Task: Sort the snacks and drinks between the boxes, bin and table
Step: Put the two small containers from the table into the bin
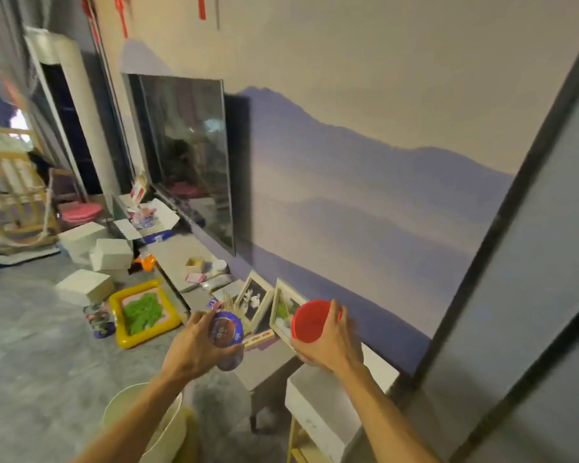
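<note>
My left hand [194,349] grips a round blue snack tub [226,332] with a printed lid, held over the floor near the low grey cabinet [178,259]. My right hand [331,339] holds a red cup [310,320] tilted with its mouth toward me, above a white box [318,406]. A pale bin [127,406] stands on the floor under my left forearm. Several white boxes [111,255] are stacked on the floor at the left.
A television [184,152] hangs on the wall above the cabinet. Two picture frames [258,302] lean on the wall by the cabinet's near end. A yellow inflatable tray [144,312] with green filling lies on the floor. An open box [154,218] with items sits further back.
</note>
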`<state>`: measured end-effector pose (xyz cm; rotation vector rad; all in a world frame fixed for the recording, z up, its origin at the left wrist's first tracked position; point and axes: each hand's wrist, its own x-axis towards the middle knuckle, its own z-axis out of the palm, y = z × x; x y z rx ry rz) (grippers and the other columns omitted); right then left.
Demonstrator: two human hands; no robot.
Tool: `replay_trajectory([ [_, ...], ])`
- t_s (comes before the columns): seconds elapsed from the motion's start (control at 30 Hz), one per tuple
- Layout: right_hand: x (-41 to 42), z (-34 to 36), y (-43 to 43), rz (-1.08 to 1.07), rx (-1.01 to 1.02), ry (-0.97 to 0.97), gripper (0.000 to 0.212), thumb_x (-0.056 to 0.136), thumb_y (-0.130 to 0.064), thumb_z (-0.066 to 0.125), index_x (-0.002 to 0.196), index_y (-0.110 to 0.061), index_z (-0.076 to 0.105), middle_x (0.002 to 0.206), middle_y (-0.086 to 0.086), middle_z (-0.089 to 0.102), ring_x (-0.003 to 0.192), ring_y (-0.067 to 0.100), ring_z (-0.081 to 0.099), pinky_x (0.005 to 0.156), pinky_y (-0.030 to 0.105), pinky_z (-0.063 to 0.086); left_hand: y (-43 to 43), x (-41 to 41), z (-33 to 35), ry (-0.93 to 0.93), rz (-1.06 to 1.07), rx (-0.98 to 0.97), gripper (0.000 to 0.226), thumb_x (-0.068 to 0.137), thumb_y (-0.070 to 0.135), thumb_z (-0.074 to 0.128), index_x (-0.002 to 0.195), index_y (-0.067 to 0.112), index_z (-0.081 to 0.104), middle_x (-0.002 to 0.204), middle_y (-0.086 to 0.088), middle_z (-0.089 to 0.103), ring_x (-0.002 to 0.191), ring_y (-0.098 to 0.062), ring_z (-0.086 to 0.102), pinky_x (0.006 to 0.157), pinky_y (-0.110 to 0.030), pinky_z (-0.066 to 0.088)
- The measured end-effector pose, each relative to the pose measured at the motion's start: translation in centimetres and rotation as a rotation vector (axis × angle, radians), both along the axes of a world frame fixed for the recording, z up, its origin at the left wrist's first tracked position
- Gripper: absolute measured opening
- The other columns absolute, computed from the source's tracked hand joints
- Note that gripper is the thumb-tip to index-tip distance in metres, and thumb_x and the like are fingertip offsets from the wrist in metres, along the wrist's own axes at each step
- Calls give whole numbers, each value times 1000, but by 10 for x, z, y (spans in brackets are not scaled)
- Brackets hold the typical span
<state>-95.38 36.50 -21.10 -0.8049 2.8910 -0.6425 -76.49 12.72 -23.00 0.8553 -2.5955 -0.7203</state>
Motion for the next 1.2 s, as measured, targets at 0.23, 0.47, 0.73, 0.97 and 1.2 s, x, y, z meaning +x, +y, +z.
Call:
replay_trajectory([
  [0.23,87,-5,-163,166,36,-63,154,60,-93,76,167,-18,-6,170,13,17,152,37,35,109,47,50,-133,121,-10,-18,184,15,135,49,105,61,154,21,49,146,0,53,121,-23,62,101,-39,57],
  [0.47,155,-29,-288,248,83,-73,150,61,-92,75,166,-15,-1,167,16,18,149,43,36,107,55,50,-218,188,-13,-23,248,6,138,50,106,60,155,16,47,145,-3,53,121,-25,62,100,-42,58],
  [0.73,182,-79,-368,355,138,-154,150,62,-89,78,166,-15,-2,168,16,16,148,43,33,109,54,47,-268,204,-59,-44,279,97,121,58,85,79,152,15,48,138,-2,52,117,-24,61,99,-38,55],
  [0.97,151,-160,-435,385,227,-251,151,53,-96,74,161,-14,7,162,16,25,143,43,39,104,55,51,-316,179,-121,-130,325,184,121,57,85,78,151,15,46,139,-1,50,116,-22,62,98,-37,56],
  [1.2,128,-227,-491,400,267,-370,151,60,-88,79,165,-13,2,166,17,21,147,44,35,111,56,45,-361,149,-187,-218,351,277,121,60,82,81,154,16,42,147,-3,48,122,-25,61,100,-40,58],
])
